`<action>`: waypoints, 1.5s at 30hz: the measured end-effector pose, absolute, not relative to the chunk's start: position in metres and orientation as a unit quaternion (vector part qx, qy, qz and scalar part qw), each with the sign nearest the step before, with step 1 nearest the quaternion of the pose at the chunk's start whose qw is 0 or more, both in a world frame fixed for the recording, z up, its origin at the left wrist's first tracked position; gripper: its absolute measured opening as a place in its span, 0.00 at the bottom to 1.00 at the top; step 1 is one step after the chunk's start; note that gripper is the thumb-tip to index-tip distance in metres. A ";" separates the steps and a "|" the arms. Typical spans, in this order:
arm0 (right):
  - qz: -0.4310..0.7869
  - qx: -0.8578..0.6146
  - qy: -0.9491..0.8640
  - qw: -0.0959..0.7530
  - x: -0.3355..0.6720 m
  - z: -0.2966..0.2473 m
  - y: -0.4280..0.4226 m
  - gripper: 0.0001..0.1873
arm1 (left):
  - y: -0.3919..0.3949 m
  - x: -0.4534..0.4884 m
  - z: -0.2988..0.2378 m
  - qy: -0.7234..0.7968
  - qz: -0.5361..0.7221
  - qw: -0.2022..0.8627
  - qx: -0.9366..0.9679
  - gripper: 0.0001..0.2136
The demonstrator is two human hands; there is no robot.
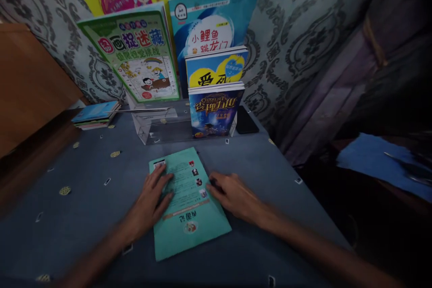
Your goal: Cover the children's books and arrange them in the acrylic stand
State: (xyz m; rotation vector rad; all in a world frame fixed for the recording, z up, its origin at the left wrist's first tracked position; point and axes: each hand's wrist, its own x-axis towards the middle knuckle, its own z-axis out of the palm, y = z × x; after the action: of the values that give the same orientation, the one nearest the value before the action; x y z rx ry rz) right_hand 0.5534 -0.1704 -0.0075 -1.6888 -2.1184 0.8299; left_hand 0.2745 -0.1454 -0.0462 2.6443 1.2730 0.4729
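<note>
A green book (199,229) lies flat on the table, its printed cover up and its lettering upside down from my side. Across its left part rests my left hand (157,191), open, with fingers spread on the cover. My right hand (232,193) is at the book's right edge, fingers curled and closed against it. The undersides of those fingertips are hidden.
Beyond the book, a clear display rack (165,132) holds several upright books, among them a dark blue book (216,114) and a green-bordered book (135,58). A dark flat device (246,120) lies right of it. Stacked books (96,114) sit at the left.
</note>
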 end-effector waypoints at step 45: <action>0.239 -0.553 -0.667 0.439 0.590 -0.049 -0.089 0.14 | -0.110 0.410 0.016 0.478 -0.069 -0.101 0.870 0.23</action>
State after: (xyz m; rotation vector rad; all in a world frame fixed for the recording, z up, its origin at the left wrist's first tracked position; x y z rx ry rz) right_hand 0.5898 -0.0895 -0.0492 -1.3731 -1.6567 0.5951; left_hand 0.4095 -0.1099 0.0164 2.9237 1.6062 -0.2333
